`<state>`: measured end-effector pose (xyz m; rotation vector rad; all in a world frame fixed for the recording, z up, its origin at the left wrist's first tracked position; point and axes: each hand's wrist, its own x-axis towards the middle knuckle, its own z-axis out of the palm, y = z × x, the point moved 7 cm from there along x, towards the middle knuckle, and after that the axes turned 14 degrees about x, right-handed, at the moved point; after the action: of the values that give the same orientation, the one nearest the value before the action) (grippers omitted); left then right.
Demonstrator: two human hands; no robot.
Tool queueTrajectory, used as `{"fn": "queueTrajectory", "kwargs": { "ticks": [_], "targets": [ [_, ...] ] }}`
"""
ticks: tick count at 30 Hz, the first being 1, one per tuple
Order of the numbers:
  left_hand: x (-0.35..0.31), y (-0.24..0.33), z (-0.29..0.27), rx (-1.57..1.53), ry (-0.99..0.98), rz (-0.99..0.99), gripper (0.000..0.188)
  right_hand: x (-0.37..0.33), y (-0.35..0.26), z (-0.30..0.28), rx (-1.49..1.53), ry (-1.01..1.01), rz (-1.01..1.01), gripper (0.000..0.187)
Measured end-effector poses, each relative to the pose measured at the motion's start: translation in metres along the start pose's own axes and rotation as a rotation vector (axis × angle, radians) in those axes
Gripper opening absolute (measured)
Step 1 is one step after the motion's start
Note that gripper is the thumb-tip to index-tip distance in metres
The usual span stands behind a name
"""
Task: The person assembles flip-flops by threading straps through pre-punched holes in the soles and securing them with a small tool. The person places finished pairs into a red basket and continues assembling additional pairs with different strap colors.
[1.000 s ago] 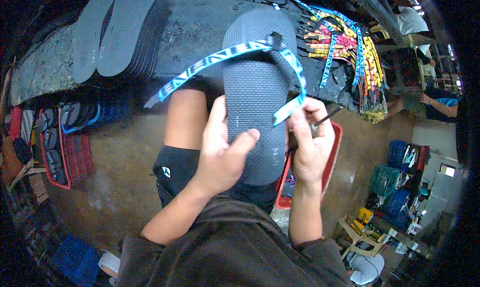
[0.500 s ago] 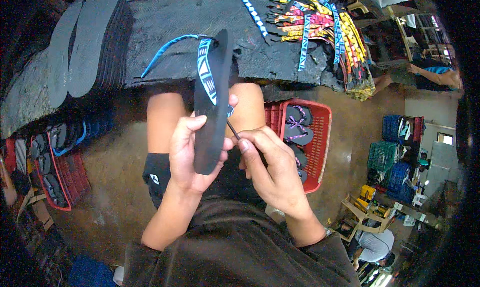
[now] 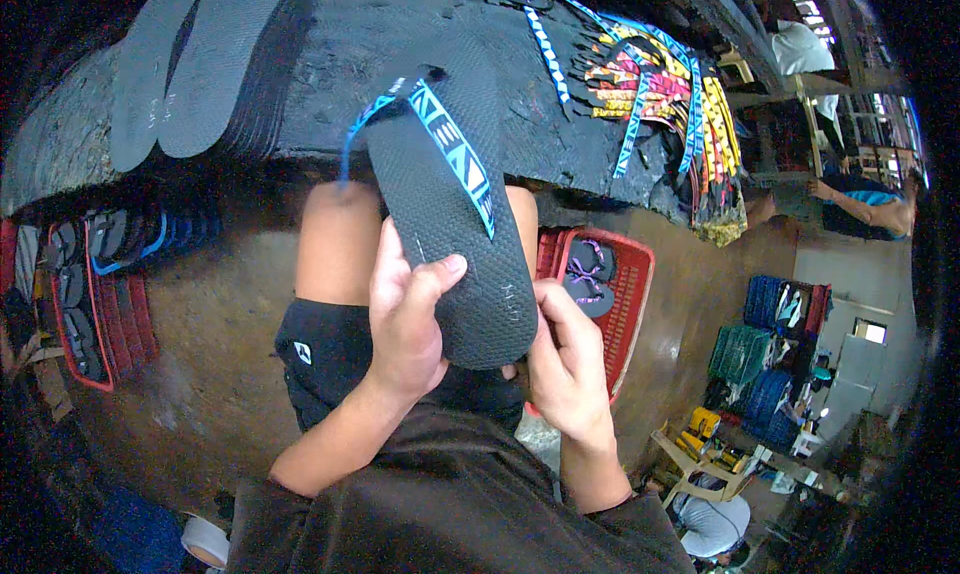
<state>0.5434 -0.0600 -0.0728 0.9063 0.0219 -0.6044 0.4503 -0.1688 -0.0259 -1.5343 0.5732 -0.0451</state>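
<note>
A black flip-flop sole [image 3: 480, 304] is tilted in front of me with its textured top toward me. My left hand [image 3: 410, 309] grips its left edge, thumb on top and fingers underneath. A blue, white and black patterned strap [image 3: 455, 154] is fixed near the toe. One of its arms runs to the sole's right side, while the other hangs loose off the left edge. My right hand [image 3: 568, 359] is closed at the right edge near the heel. Its fingertips are partly behind the sole, so whatever they hold is hidden.
Stacked black soles [image 3: 225, 64] stand at the left of the dark worktable [image 3: 340, 94]. Patterned straps [image 3: 660, 84] are heaped at its right. A red basket [image 3: 632, 314] with finished flip-flops stands right of my knees, another red basket [image 3: 100, 374] at left. A person [image 3: 710, 519] bends at lower right.
The flip-flop has turned from nearly edge-on to show its top face. My right hand has moved right and against the heel edge; the thin dark tool it held is out of sight.
</note>
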Motion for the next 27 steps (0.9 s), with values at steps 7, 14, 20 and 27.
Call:
{"fn": "queueTrajectory", "kwargs": {
  "ticks": [7, 14, 20, 27],
  "targets": [
    [0.002, 0.027, -0.008, 0.339, 0.062, 0.178, 0.058, 0.022, 0.010, 0.007, 0.265, -0.149, 0.075, 0.022],
    [0.002, 0.036, -0.007, 0.692, -0.035, 0.325, 0.046, 0.039, -0.047, 0.014, -0.835, -0.362, -0.204, 0.010],
    [-0.011, -0.009, -0.001, 0.584, -0.146, 0.138, 0.043, 0.025, -0.055, -0.004, -1.208, -0.633, -0.121, 0.011],
    [-0.013, -0.016, 0.015, 0.443, -0.095, 0.070, 0.045, 0.042, -0.055, -0.004, -1.281, -0.868, 0.027, 0.015]
  ]
}}
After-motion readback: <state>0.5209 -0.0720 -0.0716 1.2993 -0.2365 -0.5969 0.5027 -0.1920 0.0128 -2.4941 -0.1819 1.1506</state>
